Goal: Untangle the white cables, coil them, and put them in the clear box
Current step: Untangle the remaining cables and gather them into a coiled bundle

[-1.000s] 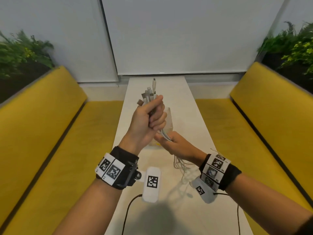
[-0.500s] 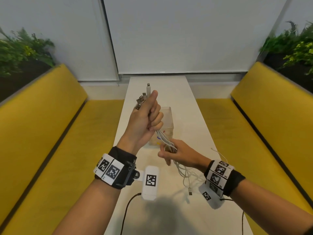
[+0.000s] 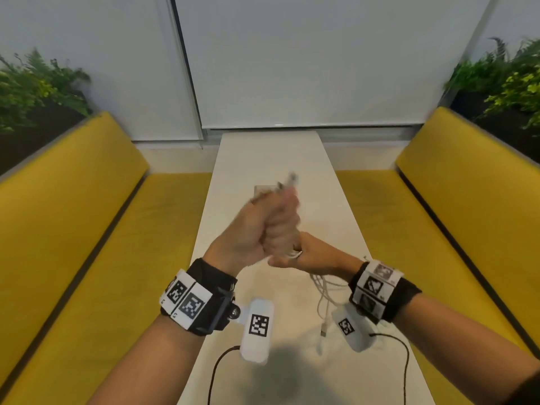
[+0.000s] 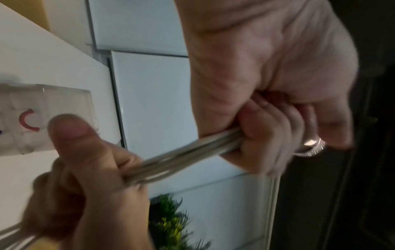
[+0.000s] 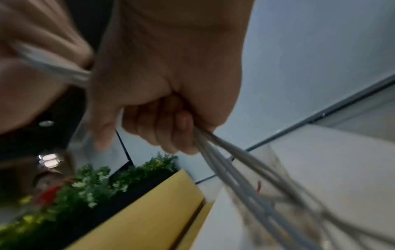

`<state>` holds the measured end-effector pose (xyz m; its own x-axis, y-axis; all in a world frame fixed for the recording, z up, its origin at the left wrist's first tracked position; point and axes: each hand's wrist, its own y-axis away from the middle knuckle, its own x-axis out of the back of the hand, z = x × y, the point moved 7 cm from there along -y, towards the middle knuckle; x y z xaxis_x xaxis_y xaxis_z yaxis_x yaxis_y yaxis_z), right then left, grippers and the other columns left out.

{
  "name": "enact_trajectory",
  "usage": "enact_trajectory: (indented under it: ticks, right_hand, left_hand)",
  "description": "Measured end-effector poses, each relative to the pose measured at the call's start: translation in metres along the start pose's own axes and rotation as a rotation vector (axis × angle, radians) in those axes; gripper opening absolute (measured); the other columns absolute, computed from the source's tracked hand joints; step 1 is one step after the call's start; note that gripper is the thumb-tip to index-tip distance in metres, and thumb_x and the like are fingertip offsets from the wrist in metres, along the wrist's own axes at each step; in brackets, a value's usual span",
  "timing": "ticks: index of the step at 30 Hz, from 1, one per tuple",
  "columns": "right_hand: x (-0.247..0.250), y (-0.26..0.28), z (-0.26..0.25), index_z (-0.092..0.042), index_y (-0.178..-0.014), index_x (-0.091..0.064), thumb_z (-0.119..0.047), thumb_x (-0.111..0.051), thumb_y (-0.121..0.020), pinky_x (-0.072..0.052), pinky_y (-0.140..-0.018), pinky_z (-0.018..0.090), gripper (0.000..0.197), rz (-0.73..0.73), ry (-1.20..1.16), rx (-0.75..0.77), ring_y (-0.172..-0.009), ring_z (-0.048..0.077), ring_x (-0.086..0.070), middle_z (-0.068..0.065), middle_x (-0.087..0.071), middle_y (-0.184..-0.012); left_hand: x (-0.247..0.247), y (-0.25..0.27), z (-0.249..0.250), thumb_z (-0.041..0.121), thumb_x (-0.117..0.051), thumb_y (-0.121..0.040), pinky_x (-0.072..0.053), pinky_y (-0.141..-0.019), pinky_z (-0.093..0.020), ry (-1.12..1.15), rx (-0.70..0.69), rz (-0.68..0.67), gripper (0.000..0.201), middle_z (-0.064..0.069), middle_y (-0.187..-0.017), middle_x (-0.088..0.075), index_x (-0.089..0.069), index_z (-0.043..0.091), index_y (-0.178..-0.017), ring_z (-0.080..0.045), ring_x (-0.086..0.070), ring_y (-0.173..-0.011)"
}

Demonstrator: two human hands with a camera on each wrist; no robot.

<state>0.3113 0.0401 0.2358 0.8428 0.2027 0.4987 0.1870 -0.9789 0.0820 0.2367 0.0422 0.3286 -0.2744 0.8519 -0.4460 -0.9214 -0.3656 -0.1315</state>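
My left hand (image 3: pixel 274 226) grips the bundle of white cables (image 3: pixel 321 290) in a fist above the table, and blurred plug ends stick up out of it. Directly beneath it my right hand (image 3: pixel 306 255) holds the same bundle, its fingers (image 5: pixel 171 132) curled round the strands. The wrist views show the cables (image 4: pixel 181 157) stretched taut between both fists. Below the right hand the loose lengths hang to the table, ending in a USB plug (image 3: pixel 323 331). The clear box (image 3: pixel 263 190) stands behind my left hand, mostly hidden; its wall (image 4: pixel 42 104) carries a red mark.
The narrow white table (image 3: pixel 277 153) runs away from me between two yellow benches (image 3: pixel 87 229) (image 3: pixel 467 214). Planters with green plants stand behind each bench. Black leads from the wrist cameras trail over the near end of the table.
My right hand, which had slid down the cables away from the left, has come back up right beneath it. My left hand has shifted right and lower, in front of the box.
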Motion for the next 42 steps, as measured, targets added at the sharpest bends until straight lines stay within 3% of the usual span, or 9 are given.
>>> enact_trajectory:
  ticks: [4,8,12,14,16,20,26,34,42]
  right_hand:
    - [0.02,-0.005,0.0,-0.012,-0.063,-0.057,-0.016,-0.066,-0.079,-0.038,-0.058,0.026,0.018,-0.2,0.295,-0.109,-0.056,0.015,-0.045,0.006,-0.058,-0.065]
    - [0.027,-0.007,0.002,-0.013,-0.072,-0.067,-0.018,-0.07,-0.083,-0.04,-0.061,0.029,0.012,-0.357,0.464,-0.14,-0.062,0.014,-0.048,0.007,-0.062,-0.069]
    - [0.03,-0.005,0.002,-0.013,-0.091,-0.059,-0.023,-0.058,-0.096,-0.038,-0.054,0.024,0.011,-0.409,0.342,-0.197,-0.059,0.013,-0.044,0.0,-0.053,-0.073]
    - [0.027,-0.004,0.006,-0.006,-0.101,-0.056,-0.019,-0.05,-0.101,-0.036,-0.05,0.02,0.015,-0.425,0.249,-0.25,-0.056,0.011,-0.04,0.001,-0.048,-0.072]
    - [0.026,-0.004,0.009,-0.002,-0.108,-0.052,-0.02,-0.043,-0.103,-0.039,-0.054,0.024,0.02,-0.417,0.248,-0.273,-0.057,0.013,-0.042,0.002,-0.049,-0.071]
    - [0.026,-0.007,0.001,-0.007,-0.108,-0.044,-0.029,-0.033,-0.106,-0.047,-0.068,0.032,0.025,-0.277,0.309,-0.221,-0.063,0.017,-0.054,0.001,-0.054,-0.07]
    - [0.035,-0.013,0.002,-0.002,-0.118,-0.041,-0.043,-0.028,-0.104,-0.051,-0.064,0.03,0.046,0.037,0.204,-0.275,-0.069,0.023,-0.061,0.012,-0.06,-0.088]
    - [0.033,-0.014,0.002,-0.01,-0.098,-0.039,-0.029,-0.03,-0.105,-0.036,-0.053,0.026,0.022,-0.007,0.066,-0.272,-0.06,0.014,-0.038,0.005,-0.044,-0.082]
    - [0.023,-0.008,-0.013,-0.011,-0.099,-0.04,-0.026,-0.034,-0.105,-0.036,-0.055,0.023,0.017,-0.045,-0.129,-0.138,-0.06,0.011,-0.038,0.01,-0.051,-0.086]
  left_hand:
    - [-0.03,0.016,-0.044,0.033,-0.056,-0.098,-0.013,-0.041,-0.025,-0.534,0.397,-0.225,0.042,0.012,-0.048,-0.031,-0.054,0.031,-0.056,-0.005,-0.022,-0.04]
    - [0.014,0.022,-0.071,0.051,-0.056,-0.098,-0.02,-0.043,-0.025,-0.906,0.633,-0.027,0.045,0.0,-0.059,-0.032,-0.04,0.026,-0.063,-0.013,-0.025,-0.045]
    - [0.044,0.023,-0.082,0.054,-0.043,-0.102,-0.036,-0.055,-0.02,-1.046,0.591,0.107,0.023,0.008,-0.075,-0.048,-0.055,0.035,-0.097,-0.007,-0.041,-0.06]
    - [0.048,0.02,-0.088,0.051,-0.039,-0.104,-0.044,-0.083,-0.02,-1.129,0.485,0.094,0.036,0.011,-0.114,-0.06,-0.051,0.035,-0.134,-0.008,-0.055,-0.095]
    - [0.054,0.019,-0.094,0.054,-0.038,-0.103,-0.044,-0.1,-0.033,-1.189,0.427,0.149,0.042,0.01,-0.138,-0.053,-0.049,0.036,-0.139,-0.014,-0.054,-0.115]
    - [0.068,0.015,-0.095,0.057,-0.036,-0.102,-0.05,-0.092,-0.043,-1.152,0.278,0.409,0.017,0.014,-0.122,-0.059,-0.052,0.058,-0.1,-0.014,-0.058,-0.104]
    - [0.069,0.011,-0.097,0.06,-0.032,-0.099,-0.051,-0.09,-0.038,-0.838,0.167,0.596,0.029,0.024,-0.095,-0.065,-0.058,0.048,-0.095,-0.003,-0.059,-0.093]
    - [0.068,0.006,-0.094,0.067,-0.038,-0.089,-0.049,-0.088,-0.027,-0.762,0.157,0.655,0.025,0.023,-0.109,-0.06,-0.051,0.051,-0.102,-0.007,-0.058,-0.107]
    - [0.083,0.012,-0.09,0.082,-0.024,-0.083,-0.049,-0.068,-0.03,-0.703,0.15,0.811,0.061,0.006,-0.083,-0.064,-0.058,0.032,-0.093,-0.007,-0.053,-0.073]
